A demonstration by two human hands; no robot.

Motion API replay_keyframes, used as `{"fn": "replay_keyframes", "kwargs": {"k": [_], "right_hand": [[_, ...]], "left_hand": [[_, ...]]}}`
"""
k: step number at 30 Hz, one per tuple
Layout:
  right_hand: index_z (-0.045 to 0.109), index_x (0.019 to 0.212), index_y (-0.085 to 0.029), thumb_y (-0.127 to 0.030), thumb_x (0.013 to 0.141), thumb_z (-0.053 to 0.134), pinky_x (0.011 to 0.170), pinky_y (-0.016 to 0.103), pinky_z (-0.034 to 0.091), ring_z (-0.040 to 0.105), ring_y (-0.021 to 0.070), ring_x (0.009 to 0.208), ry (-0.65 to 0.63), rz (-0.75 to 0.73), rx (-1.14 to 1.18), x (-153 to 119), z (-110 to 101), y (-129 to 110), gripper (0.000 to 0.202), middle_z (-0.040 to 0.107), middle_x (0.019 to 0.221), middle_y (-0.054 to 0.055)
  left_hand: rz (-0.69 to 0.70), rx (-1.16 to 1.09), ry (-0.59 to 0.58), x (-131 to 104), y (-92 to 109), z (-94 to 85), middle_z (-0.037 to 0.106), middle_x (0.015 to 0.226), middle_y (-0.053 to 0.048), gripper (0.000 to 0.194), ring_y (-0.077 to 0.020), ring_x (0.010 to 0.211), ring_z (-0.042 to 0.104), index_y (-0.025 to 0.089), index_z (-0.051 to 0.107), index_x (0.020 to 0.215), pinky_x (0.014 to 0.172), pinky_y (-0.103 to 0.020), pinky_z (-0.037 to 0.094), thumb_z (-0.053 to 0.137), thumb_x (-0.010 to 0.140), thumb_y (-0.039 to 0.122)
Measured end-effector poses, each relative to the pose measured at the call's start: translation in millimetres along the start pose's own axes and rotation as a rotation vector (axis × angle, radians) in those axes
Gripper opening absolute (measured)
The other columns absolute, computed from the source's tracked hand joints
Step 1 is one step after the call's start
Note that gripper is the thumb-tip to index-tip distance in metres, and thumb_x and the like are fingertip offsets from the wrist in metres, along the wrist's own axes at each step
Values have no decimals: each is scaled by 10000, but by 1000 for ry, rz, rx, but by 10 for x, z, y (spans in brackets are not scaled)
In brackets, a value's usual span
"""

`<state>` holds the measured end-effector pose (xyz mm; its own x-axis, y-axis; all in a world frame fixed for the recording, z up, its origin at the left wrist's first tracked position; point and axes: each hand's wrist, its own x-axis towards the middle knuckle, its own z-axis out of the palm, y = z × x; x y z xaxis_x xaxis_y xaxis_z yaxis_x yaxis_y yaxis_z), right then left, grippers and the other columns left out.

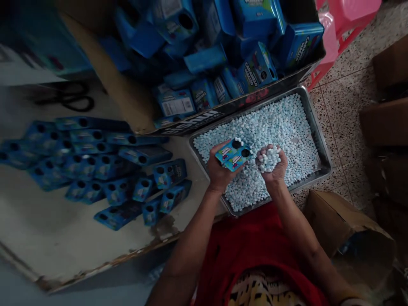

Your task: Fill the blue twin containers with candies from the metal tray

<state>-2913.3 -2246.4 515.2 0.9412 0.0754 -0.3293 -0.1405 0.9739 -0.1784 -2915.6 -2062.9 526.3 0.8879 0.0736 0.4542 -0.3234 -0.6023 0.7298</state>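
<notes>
Two small blue boxes [234, 156] with round holes are held side by side in my left hand [219, 170], above the tray's left part. A few white candies sit at one hole. My right hand [272, 168], palm up, cups a heap of white and pale blue candies [270, 159] just right of the boxes. Beneath both hands lies a metal tray [325, 159] filled with the same small candies [287, 123].
Several blue boxes [108, 165] with holes stand grouped on the table [63, 238] at left. A large carton [197, 123] of blue boxes is behind the tray. Scissors [73, 100] lie upper left. Pink stools [350, 21] and a cardboard box [338, 212] are at right.
</notes>
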Motion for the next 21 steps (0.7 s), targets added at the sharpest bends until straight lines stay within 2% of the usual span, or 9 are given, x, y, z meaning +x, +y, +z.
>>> {"fn": "replay_keyframes", "kwargs": {"k": [2, 4, 8, 12, 17, 21], "right_hand": [[665, 748, -247, -517, 779, 742, 620, 330, 554, 602, 187, 668, -135, -47, -54, -167, 195, -80, 283, 638, 671, 14], [669, 730, -255, -539, 794, 735, 672, 353, 567, 615, 202, 707, -203, -109, -114, -290, 379, -125, 299, 610, 664, 19], [675, 776, -252, -511, 804, 749, 656, 320, 523, 569, 165, 676, -187, -142, -124, -371, 608, -189, 272, 660, 760, 24], [671, 792, -253, -568, 784, 751, 692, 344, 537, 585, 183, 719, -178, -150, -174, -326, 697, -202, 324, 692, 837, 36], [695, 768, -270, -639, 831, 678, 858, 433, 566, 637, 242, 817, -353, -267, -342, -268, 725, -119, 374, 636, 775, 43], [693, 724, -268, -634, 883, 622, 836, 422, 533, 617, 243, 805, -413, -329, -381, -225, 753, -118, 405, 633, 768, 59]], "left_hand": [[16, 35, -78, 29, 17, -148, 763, 1169, -87, 862, -315, 1034, 775, 259, 627, 1271, 949, -511, 664, 1022, 585, 602], [38, 86, -81, 62, 48, -243, 777, 1120, -73, 833, -300, 979, 779, 249, 630, 1271, 895, -484, 669, 1008, 612, 591], [158, 212, -128, 138, 135, -366, 777, 1198, -95, 767, -316, 1100, 764, 226, 657, 1282, 988, -467, 629, 1003, 648, 485], [148, 266, -198, 168, 198, -448, 777, 1191, -96, 748, -315, 1087, 757, 227, 667, 1284, 979, -445, 619, 1002, 651, 446], [174, 237, -298, 144, 223, -424, 776, 1223, -86, 737, -306, 1118, 757, 231, 669, 1295, 1010, -430, 612, 983, 657, 426], [115, 234, -304, 121, 241, -412, 772, 1223, -84, 738, -293, 1104, 762, 219, 652, 1288, 1002, -413, 619, 975, 663, 444]]}}
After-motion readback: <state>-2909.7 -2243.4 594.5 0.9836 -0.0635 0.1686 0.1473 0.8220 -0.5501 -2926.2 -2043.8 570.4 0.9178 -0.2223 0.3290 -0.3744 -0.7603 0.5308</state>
